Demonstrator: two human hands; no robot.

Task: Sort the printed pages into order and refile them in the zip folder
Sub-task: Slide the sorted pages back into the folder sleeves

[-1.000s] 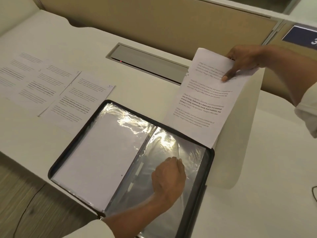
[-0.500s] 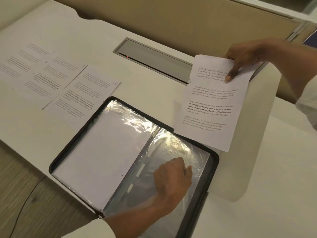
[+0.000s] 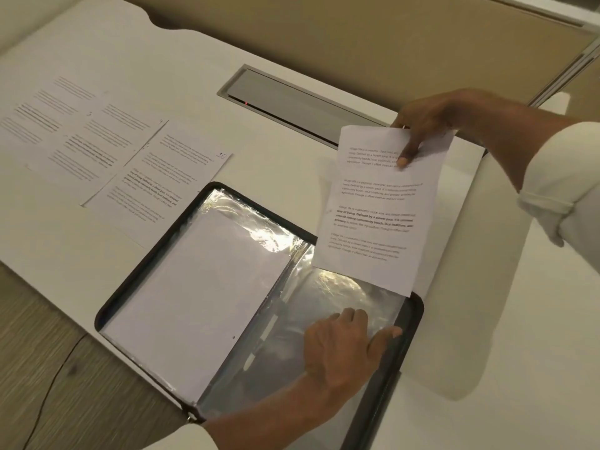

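The black zip folder (image 3: 143,271) lies open on the white desk. Its left plastic sleeve (image 3: 201,287) holds a blank-faced sheet. My left hand (image 3: 341,349) rests on the empty right sleeve (image 3: 328,287), fingers bent onto the film and thumb stretched toward the folder's right rim. My right hand (image 3: 425,125) pinches the top of a printed page (image 3: 376,216), which hangs tilted above the folder's far right corner. The page's lower edge overlaps the top of the right sleeve. Whether that edge is inside the sleeve I cannot tell.
Several printed pages (image 3: 156,180) lie overlapping in a row on the desk to the left, the nearest marked 10. A grey cable hatch (image 3: 292,102) is set into the desk behind the folder. A beige partition (image 3: 357,37) runs along the back. The desk edge (image 3: 48,287) drops to wood-look floor at the lower left.
My right hand has brought the page down and toward the folder, so its lower edge now overlaps the right sleeve. My left hand's thumb has spread out to the right.
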